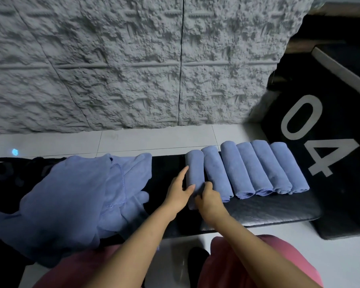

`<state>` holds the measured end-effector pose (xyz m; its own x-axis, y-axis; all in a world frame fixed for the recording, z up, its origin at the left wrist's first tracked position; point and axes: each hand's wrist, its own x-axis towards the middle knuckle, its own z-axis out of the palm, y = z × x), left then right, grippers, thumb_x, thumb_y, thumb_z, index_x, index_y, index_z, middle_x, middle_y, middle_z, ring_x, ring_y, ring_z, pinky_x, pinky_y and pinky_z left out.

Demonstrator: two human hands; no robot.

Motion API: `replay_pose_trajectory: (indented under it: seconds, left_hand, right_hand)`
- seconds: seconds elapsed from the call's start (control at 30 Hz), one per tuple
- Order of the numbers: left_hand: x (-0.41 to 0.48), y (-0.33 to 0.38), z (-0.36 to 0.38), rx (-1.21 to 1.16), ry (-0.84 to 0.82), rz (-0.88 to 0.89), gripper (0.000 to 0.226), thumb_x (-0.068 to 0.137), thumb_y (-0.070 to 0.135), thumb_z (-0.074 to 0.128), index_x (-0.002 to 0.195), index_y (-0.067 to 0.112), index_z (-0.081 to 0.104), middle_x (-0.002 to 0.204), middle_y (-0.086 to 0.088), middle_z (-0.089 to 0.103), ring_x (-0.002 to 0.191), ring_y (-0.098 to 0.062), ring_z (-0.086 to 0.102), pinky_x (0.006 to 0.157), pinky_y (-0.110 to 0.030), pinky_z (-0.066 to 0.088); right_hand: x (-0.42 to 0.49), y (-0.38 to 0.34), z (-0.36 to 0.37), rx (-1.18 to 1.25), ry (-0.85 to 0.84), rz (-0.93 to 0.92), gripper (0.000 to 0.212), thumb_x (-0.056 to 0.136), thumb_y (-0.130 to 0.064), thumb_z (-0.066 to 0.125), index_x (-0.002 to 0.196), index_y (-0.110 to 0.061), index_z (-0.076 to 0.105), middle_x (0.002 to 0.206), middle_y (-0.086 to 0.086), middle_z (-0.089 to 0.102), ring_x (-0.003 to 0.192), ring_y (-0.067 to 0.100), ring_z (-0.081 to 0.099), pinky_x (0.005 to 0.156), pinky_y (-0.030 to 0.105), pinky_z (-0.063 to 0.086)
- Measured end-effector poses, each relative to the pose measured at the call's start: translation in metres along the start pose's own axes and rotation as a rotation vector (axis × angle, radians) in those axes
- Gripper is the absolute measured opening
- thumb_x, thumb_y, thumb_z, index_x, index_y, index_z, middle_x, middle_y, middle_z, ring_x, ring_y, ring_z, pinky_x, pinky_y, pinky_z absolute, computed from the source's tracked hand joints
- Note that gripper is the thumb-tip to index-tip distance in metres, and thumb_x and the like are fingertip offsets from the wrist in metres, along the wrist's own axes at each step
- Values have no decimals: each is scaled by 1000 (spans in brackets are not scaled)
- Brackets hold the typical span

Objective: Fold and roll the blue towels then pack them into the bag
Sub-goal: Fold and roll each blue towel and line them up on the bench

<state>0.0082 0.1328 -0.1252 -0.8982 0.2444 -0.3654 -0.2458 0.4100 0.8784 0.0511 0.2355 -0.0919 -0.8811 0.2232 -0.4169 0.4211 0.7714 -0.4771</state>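
Midway through the towel job, you sit over a black bench (268, 208), pink trousers (258, 267) at the bottom of the view. Your right hand (208, 201) pinches the near end of a roll (194, 169), fingers curled round the blue cloth. Your left hand (178, 194) lies flat along the roll's left flank, fingers straight, thumb touching the cloth, holding nothing. The roll lies on the bench, lengthways away from you, just beside a row (256, 169) of five finished rolls that run side by side to the right.

To your left, a pile (71, 194) of loose blue towels sprawls over the bench's other end and spills toward your knee. Something dark (0, 171) shows past the pile at far left; whether it is the bag cannot be told. Beyond the bench come pale floor tiles (154, 140), a black box (341, 194) marked 04 at right, and a rough grey wall (112, 69).

By the look of it, the rolling stage is in hand, with this roll at its last tuck or being squared against its neighbour. Packing has not begun. The next move calls for letting go gently so the roll does not spring open. You then reach left to draw one towel off the pile without dragging the rest, and spread it flat on the bare stretch of bench between pile and rolls.
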Motion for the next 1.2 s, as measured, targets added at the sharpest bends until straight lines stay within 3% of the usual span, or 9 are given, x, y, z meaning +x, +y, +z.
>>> replay_pose_trajectory:
  seconds: [0.1, 0.27, 0.43, 0.53, 0.67, 0.77, 0.9, 1.1, 1.2]
  left_hand:
    - [8, 13, 16, -7, 21, 12, 62, 90, 17, 57, 143, 36, 30, 139, 3, 40, 123, -15, 46, 104, -34, 41]
    - [13, 28, 31, 7, 132, -12, 59, 81, 30, 58, 138, 33, 41, 144, -7, 35, 125, -30, 42, 104, -44, 39]
    - [16, 31, 47, 244, 172, 34, 59, 93, 18, 50, 145, 34, 27, 153, -5, 9, 137, -35, 25, 112, -48, 27]
    - [22, 37, 52, 257, 229, -52, 57, 92, 39, 49, 143, 42, 24, 144, -3, 25, 118, -29, 44, 100, -41, 42]
    - [29, 42, 45, 359, 118, -92, 61, 95, 25, 43, 146, 42, 15, 157, 9, 2, 130, -29, 27, 102, -36, 37]
    - [34, 39, 36, 306, 25, -55, 54, 95, 18, 44, 144, 36, 30, 156, -1, 12, 134, -30, 31, 109, -38, 34]
    - [22, 36, 9, 292, 8, 67, 49, 92, 3, 45, 139, 18, 44, 148, -5, 35, 133, -19, 38, 108, -23, 30]
    - [-9, 30, -80, 699, 305, 204, 28, 87, 22, 59, 114, 25, 59, 118, 5, 56, 111, -20, 53, 91, -33, 45]
    - [-38, 22, -136, 1079, 532, 62, 43, 76, 41, 68, 113, 26, 51, 115, 3, 51, 110, -24, 48, 84, -36, 43]
  right_hand:
    - [-2, 5, -14, -386, 31, -65, 27, 94, -3, 43, 122, -3, 42, 99, 11, 59, 103, 28, 63, 69, 32, 42]
    - [0, 10, -33, -409, 339, -203, 23, 73, -8, 72, 92, -10, 58, 99, 8, 58, 87, 30, 59, 49, 31, 36]
    - [7, 19, -41, -468, 128, -163, 32, 92, -11, 49, 124, -14, 51, 140, 2, 34, 122, 25, 37, 85, 35, 45]
    - [4, 21, -41, -452, 66, -102, 36, 93, -5, 43, 127, -14, 48, 139, 1, 31, 121, 23, 36, 85, 34, 46]
    - [8, 19, -41, -404, 126, -133, 31, 93, -8, 45, 123, -14, 48, 134, 2, 37, 119, 24, 37, 82, 33, 45]
    - [21, 19, -37, -269, 193, -252, 42, 90, -7, 48, 130, -17, 42, 129, 0, 42, 113, 20, 39, 69, 29, 40]
    - [31, 19, -23, -326, 36, -292, 51, 88, -9, 57, 135, -12, 39, 138, 1, 38, 123, 21, 39, 89, 31, 47]
    - [31, 15, -15, -430, 86, -246, 46, 89, 0, 50, 133, -9, 40, 139, 3, 35, 124, 24, 35, 94, 34, 45]
    - [28, 12, -15, -424, 207, -278, 39, 89, -2, 45, 128, -10, 46, 135, 4, 39, 122, 24, 34, 91, 32, 45]
